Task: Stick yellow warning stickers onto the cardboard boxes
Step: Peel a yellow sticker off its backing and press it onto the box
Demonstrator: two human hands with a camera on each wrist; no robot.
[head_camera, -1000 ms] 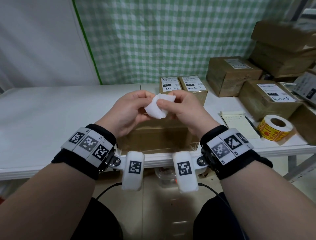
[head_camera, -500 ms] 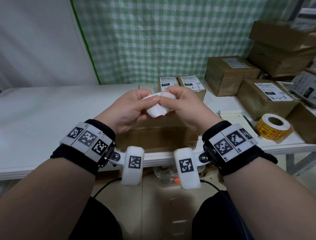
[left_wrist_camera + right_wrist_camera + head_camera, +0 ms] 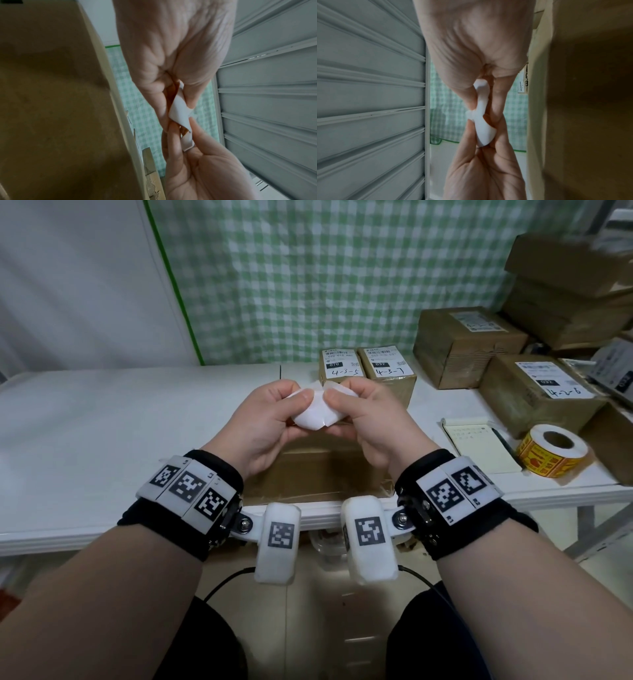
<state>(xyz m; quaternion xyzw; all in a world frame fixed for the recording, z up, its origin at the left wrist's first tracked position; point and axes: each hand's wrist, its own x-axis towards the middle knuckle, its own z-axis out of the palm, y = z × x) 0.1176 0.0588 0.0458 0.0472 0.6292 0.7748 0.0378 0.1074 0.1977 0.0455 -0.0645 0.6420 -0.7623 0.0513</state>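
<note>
Pinched between both thumbs and forefingers, the sticker (image 3: 313, 414) curls white-side up, a glossy slip of paper held above the plain brown cardboard box (image 3: 315, 474) at the table's (image 3: 102, 419) near edge; my left hand (image 3: 263, 428) grips its left part, my right hand (image 3: 368, 421) the right. From the left wrist view an orange-brown face shows inside the curl, perhaps the printed side. Off right sits the round sticker roll (image 3: 548, 451), yellow with red marks.

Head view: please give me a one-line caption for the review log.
Both hands, left hand and right hand, pinch a white-backed sticker above a cardboard box, sticker roll waiting at right.
</note>
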